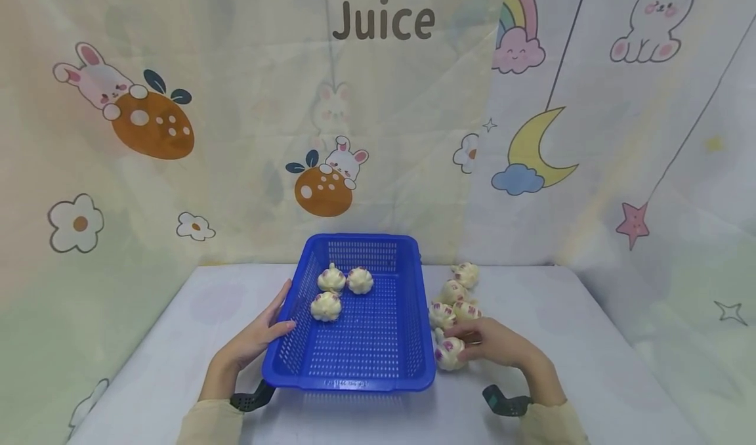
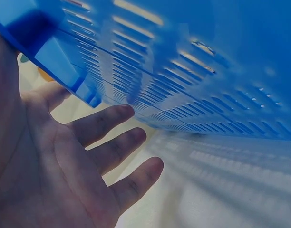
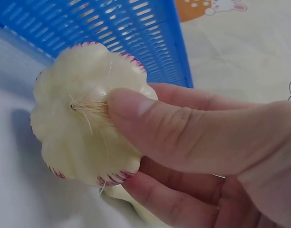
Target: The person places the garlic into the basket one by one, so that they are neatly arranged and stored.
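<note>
The left hand [image 1: 254, 337], fingers loosely straight, touches the left edge of the basket [image 1: 348, 384], mid-way across the table [image 1: 177, 353]. Three garlics [image 1: 332, 281] lie in its far left part. Just off its right edge, one garlic [image 1: 450, 354] is pinched by the right hand [image 1: 493, 343]; four others [image 1: 455, 292] trail toward the table's far edge. Picking up seems in hand; next calls for a firm, rim-clearing lift.

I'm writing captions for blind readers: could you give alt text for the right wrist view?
A person's right hand pinches a garlic bulb, its stringy roots facing the camera. Behind it stands a blue basket with slotted sides.
</note>
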`<state>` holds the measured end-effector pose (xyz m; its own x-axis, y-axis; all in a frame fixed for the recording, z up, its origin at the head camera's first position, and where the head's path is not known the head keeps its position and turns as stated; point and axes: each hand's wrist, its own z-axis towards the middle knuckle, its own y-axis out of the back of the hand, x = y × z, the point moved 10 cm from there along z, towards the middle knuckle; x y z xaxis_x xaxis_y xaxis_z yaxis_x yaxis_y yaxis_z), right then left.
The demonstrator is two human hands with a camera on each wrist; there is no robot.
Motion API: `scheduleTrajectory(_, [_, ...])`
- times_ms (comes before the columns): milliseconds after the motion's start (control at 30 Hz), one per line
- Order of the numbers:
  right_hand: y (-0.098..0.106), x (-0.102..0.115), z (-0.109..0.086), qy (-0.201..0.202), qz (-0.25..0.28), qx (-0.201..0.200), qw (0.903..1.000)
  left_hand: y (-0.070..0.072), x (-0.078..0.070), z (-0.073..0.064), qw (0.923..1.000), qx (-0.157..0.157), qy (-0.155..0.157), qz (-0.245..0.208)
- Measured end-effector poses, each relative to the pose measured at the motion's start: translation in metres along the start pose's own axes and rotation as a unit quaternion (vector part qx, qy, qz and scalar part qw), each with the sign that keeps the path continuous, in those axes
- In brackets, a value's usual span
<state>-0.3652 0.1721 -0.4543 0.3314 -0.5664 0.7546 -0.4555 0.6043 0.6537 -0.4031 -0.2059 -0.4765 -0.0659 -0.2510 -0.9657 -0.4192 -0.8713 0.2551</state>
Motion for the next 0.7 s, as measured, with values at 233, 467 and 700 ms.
scheduleTrajectory(233, [0.008,-0.004,-0.005,-0.020,0.042,0.001,0.9989,0.001,0.001,0.002,1.0000,-0.004,0.004,-0.003])
scheduleTrajectory(467, [0.022,-0.012,-0.010,-0.031,0.090,-0.025,0.9952,0.003,-0.001,0.001,0.9999,-0.007,0.000,0.008])
scheduleTrajectory(700, [0.037,-0.016,-0.015,-0.039,0.105,-0.085,0.9900,0.002,0.002,0.002,0.9998,-0.008,-0.003,0.015])
